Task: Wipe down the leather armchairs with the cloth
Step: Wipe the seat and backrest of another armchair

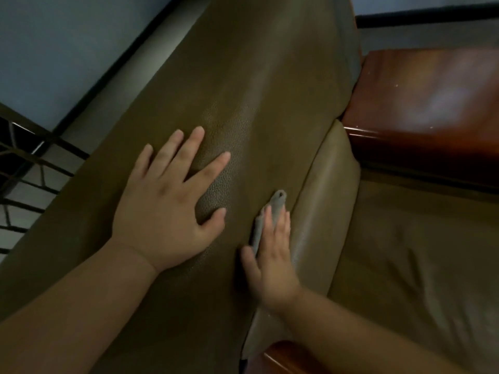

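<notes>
An olive-brown leather armchair [243, 90] fills the view, its broad backrest running from lower left to upper right. My left hand [170, 203] lies flat on the backrest top with fingers spread. My right hand [272, 255] presses a small grey cloth [270, 211] with straight fingers into the seam between the backrest and the lighter back cushion [329, 190]. The cloth sticks out beyond my fingertips. The seat cushion [418, 265] lies to the right.
A glossy red-brown wooden armrest [426, 103] stands at the upper right, and a second wooden armrest [283, 357] shows at the bottom edge. A dark metal railing [24, 168] is at the left, with pale floor and wall behind the chair.
</notes>
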`<state>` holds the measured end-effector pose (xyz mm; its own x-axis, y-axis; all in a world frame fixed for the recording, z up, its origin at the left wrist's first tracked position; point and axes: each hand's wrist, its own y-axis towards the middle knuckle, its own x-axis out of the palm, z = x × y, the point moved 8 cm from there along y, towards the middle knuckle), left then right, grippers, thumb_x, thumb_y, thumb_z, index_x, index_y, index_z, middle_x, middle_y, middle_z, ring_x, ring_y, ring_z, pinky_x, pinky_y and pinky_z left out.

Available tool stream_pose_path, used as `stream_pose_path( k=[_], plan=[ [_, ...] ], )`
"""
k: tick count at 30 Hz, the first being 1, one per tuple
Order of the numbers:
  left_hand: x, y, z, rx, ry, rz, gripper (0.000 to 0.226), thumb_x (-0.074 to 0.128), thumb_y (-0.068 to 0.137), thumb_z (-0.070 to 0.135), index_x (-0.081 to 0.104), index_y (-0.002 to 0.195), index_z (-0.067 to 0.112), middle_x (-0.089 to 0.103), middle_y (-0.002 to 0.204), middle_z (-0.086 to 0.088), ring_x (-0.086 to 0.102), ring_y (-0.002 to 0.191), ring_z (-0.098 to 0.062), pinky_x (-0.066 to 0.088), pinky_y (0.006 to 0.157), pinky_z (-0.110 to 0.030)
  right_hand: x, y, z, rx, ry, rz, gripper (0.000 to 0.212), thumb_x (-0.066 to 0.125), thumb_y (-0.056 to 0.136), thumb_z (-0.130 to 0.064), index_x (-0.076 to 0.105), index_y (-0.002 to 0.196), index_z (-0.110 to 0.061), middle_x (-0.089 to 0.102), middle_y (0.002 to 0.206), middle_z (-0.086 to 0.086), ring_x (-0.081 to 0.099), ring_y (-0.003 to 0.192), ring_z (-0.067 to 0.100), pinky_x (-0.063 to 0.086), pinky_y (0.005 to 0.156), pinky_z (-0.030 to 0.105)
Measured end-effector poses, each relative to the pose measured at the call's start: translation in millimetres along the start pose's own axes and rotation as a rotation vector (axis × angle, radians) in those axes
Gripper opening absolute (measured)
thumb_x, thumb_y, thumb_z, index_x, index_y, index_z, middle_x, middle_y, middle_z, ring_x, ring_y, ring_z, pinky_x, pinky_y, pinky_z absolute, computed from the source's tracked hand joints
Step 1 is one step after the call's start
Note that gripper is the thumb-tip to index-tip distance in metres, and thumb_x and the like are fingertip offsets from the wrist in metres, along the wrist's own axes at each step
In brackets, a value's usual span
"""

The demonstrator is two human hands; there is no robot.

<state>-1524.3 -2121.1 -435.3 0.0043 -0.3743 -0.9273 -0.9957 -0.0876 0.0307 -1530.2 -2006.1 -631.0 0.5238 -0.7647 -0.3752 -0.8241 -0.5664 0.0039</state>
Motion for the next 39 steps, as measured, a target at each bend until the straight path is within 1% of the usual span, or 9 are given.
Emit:
stream_pose_path(
  k=[4,6,14,19,25,28,30,33,39],
  plan=[
    [-0.5,0.9,-1.1,-0.027,0.004,0.047,0.080,0.044,0.089,0.067,0.030,0.163,0.043,0.016,0.176,-0.006,0.018,0.161,-0.030,0.021,0.126,-0.062,-65.7,117.0,48.5,0.145,-0.116,0.207,0.095,-0.006,0.095,-0.074,0.009,0.167,-0.014,-0.007,0.173,0.019,-0.010,0.160,0.035,-0.004,0.130,0.048],
    [-0.9,1.5,-1.1,-0.025,-0.004,0.063,0.078,0.043,0.089,0.067,0.030,0.162,0.044,0.016,0.175,-0.005,0.018,0.161,-0.028,0.021,0.126,-0.061,-72.4,129.4,44.9,0.267,-0.034,0.302,0.093,0.005,0.094,-0.072,0.005,0.167,-0.015,-0.002,0.174,0.016,-0.006,0.161,0.030,-0.003,0.130,0.045],
    [-9.8,-14.7,-7.1,-0.056,-0.064,-0.042,0.072,0.032,0.096,0.065,0.015,0.164,0.048,0.002,0.177,0.005,0.004,0.163,-0.022,0.014,0.130,-0.054,14.2,-32.3,-77.4,-0.245,0.012,-0.001,0.075,0.012,0.095,-0.079,-0.019,0.158,-0.051,-0.027,0.170,-0.011,-0.030,0.155,0.016,-0.008,0.128,0.053],
    [-11.3,-100.4,-29.2,-0.106,-0.129,-0.086,0.075,0.029,0.094,0.067,0.009,0.164,0.051,0.000,0.176,0.008,0.004,0.162,-0.019,0.011,0.128,-0.049,-24.1,42.8,-64.9,0.121,0.187,0.327,0.070,0.011,0.104,-0.055,0.000,0.167,-0.030,-0.011,0.175,-0.001,-0.016,0.160,0.022,-0.013,0.128,0.045],
    [-8.6,-106.3,-37.4,-0.166,-0.272,0.023,0.061,0.036,0.100,0.046,0.033,0.161,0.044,0.021,0.174,0.005,0.017,0.161,-0.021,0.020,0.128,-0.057,77.3,-132.1,-147.6,-0.455,0.048,-0.060,0.065,0.015,0.110,-0.053,-0.005,0.166,-0.029,-0.015,0.174,0.008,-0.019,0.158,0.034,-0.003,0.126,0.062],
    [-7.4,-109.8,-38.2,-0.174,-0.283,0.054,0.059,0.034,0.102,0.044,0.034,0.161,0.043,0.023,0.174,0.004,0.018,0.161,-0.023,0.019,0.128,-0.056,40.3,-63.3,-118.8,-0.483,-0.009,0.253,0.053,0.024,0.113,-0.034,0.019,0.161,-0.012,0.017,0.169,0.027,0.006,0.158,0.046,0.010,0.123,0.071],
    [-8.4,-110.8,-37.9,-0.189,-0.253,0.054,0.060,0.034,0.102,0.046,0.032,0.161,0.043,0.023,0.174,0.004,0.019,0.160,-0.024,0.019,0.128,-0.055,9.3,-9.7,-98.7,-0.215,0.061,0.406,0.057,0.021,0.113,-0.035,0.014,0.165,-0.013,0.007,0.173,0.017,-0.003,0.161,0.032,0.007,0.126,0.063],
    [-12.3,-109.2,-34.4,-0.178,-0.246,0.001,0.062,0.034,0.100,0.049,0.030,0.162,0.044,0.021,0.174,0.004,0.018,0.161,-0.024,0.018,0.129,-0.054,40.2,-42.3,-103.1,-0.023,0.158,0.312,0.061,0.016,0.111,-0.044,0.001,0.168,-0.025,-0.009,0.175,0.002,-0.016,0.160,0.021,-0.002,0.129,0.055],
    [-8.0,-199.3,-44.0,-0.035,-0.185,-0.207,0.073,0.035,0.096,0.058,0.007,0.164,0.052,-0.007,0.176,0.012,-0.008,0.163,-0.016,0.006,0.130,-0.053,110.8,-162.0,-79.1,-0.306,-0.142,0.104,0.064,0.025,0.110,-0.041,0.006,0.167,-0.018,-0.003,0.173,0.016,-0.012,0.159,0.039,0.010,0.126,0.062]
  ],
)
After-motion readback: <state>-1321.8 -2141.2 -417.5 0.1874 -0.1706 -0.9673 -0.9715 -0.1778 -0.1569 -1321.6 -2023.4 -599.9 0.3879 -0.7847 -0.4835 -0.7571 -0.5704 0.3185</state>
